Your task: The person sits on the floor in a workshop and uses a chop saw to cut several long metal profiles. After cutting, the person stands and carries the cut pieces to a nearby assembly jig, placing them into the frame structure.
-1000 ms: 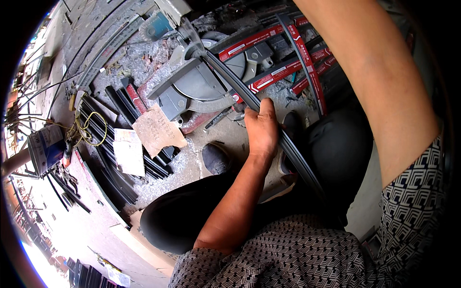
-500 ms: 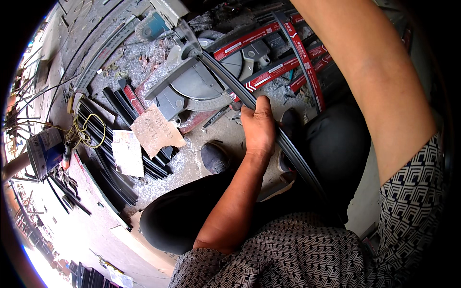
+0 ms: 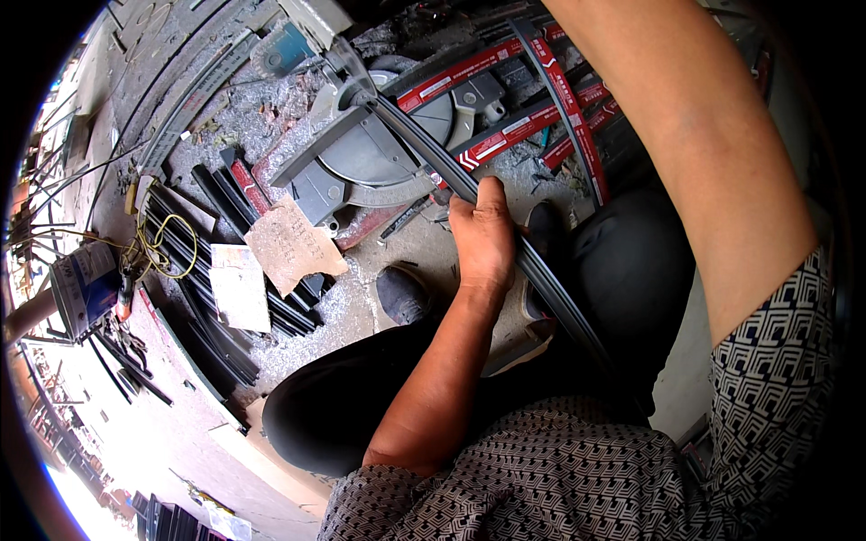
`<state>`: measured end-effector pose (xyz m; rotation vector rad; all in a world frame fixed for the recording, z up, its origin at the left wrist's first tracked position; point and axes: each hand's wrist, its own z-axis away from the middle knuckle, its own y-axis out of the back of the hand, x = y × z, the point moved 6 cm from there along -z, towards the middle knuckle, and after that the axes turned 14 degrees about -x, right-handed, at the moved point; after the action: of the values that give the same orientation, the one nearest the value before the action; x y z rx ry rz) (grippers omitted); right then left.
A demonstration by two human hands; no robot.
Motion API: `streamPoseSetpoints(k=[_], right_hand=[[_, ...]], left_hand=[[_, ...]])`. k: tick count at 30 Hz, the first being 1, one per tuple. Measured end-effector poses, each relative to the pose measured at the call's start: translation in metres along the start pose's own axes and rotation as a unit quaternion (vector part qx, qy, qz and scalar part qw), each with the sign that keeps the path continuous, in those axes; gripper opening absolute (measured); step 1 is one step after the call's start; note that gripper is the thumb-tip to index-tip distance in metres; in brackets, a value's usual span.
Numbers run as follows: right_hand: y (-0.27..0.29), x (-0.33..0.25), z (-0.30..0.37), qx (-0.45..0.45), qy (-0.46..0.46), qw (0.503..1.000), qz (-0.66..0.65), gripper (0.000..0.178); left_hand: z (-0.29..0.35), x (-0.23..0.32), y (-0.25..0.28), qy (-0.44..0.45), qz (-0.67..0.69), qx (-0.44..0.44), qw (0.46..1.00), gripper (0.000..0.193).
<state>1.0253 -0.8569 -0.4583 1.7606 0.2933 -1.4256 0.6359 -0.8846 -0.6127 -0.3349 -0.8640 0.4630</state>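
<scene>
My left hand (image 3: 484,236) grips a long dark metal profile strip (image 3: 550,288) that runs from my lap up onto the grey chop saw base (image 3: 365,153). The strip's far end lies across the saw's round table, under the saw head (image 3: 347,63). My right arm (image 3: 695,153) reaches up past the top edge, and its hand is out of view. I sit with dark trousers and black shoes (image 3: 401,293) on the dusty concrete floor.
Red-and-dark profile strips (image 3: 505,126) lie behind the saw. A stack of black strips (image 3: 225,261) with cardboard pieces (image 3: 293,245) on it is at the left. A yellow cable coil (image 3: 167,248) and a small box (image 3: 86,284) sit further left.
My left hand has slid slightly along the strip toward the saw; the view shifted a little. The strip stays on the saw table.
</scene>
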Motion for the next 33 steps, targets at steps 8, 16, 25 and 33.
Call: streamPoseSetpoints(k=[8, 16, 25, 33], right_hand=[[0.0, 0.003, 0.0, -0.004, 0.008, 1.0, -0.012, 0.025], [0.009, 0.012, 0.006, -0.041, 0.072, 0.996, -0.044, 0.025], [-0.002, -0.006, 0.019, 0.028, -0.022, 0.999, 0.01, 0.024], [-0.009, -0.017, 0.03, 0.062, -0.049, 0.997, 0.022, 0.022]], left_hand=[[0.0, -0.001, 0.0, 0.0, 0.004, -0.004, 1.0, 0.043], [0.0, -0.003, -0.006, 0.003, 0.002, -0.012, 1.0, 0.041], [-0.003, -0.005, 0.0, -0.015, 0.008, -0.007, 1.0, 0.042], [-0.003, -0.004, 0.002, -0.015, 0.015, -0.004, 1.0, 0.038]])
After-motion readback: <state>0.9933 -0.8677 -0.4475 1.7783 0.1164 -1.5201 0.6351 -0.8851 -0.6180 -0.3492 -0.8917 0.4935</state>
